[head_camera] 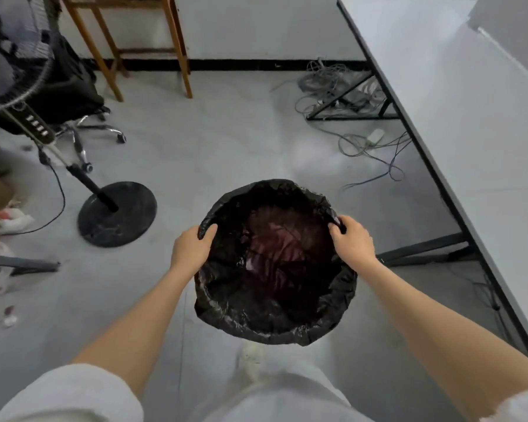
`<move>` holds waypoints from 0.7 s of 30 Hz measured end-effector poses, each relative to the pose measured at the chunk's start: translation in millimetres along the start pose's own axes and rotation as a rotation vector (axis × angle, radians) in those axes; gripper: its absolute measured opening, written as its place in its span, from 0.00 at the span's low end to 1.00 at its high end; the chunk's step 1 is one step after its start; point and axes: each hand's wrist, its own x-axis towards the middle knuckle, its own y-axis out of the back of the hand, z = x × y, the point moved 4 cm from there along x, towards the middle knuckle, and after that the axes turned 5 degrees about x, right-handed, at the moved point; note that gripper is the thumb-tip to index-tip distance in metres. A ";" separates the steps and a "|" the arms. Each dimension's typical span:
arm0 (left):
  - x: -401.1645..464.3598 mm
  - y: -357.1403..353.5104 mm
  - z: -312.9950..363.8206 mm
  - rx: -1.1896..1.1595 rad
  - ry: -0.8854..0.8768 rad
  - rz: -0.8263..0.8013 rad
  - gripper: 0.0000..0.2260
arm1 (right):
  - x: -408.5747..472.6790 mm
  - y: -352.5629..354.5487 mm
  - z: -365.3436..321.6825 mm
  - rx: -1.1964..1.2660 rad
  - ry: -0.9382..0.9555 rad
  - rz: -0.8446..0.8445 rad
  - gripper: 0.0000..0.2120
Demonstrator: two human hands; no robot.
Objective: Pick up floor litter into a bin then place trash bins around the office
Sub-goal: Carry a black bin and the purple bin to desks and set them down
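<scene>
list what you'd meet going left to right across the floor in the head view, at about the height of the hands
litter → fan base → left hand → trash bin → right hand → desk leg → desk

Bin (275, 324) centre floor; fan base (118, 214) left; desk (457, 117) right; cables (342, 95) beneath desk.
</scene>
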 end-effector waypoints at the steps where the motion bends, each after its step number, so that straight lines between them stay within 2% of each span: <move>1: 13.8 2.1 9.6 -0.009 0.004 0.018 0.20 | 13.9 3.7 -10.5 0.020 0.008 -0.014 0.14; 3: 62.4 1.9 35.7 -0.070 0.039 0.053 0.21 | 62.3 9.0 -32.4 0.069 0.002 -0.017 0.12; 13: 314.6 -13.6 136.5 -0.200 0.311 0.114 0.23 | 321.4 -14.9 -110.8 0.106 -0.065 0.000 0.18; 16: 379.3 -4.7 184.7 -0.208 0.310 0.164 0.20 | 390.4 -14.2 -143.3 0.117 -0.076 0.026 0.20; 21: 478.4 12.5 238.7 -0.221 0.281 0.249 0.17 | 505.3 -8.1 -206.4 0.147 -0.063 0.050 0.17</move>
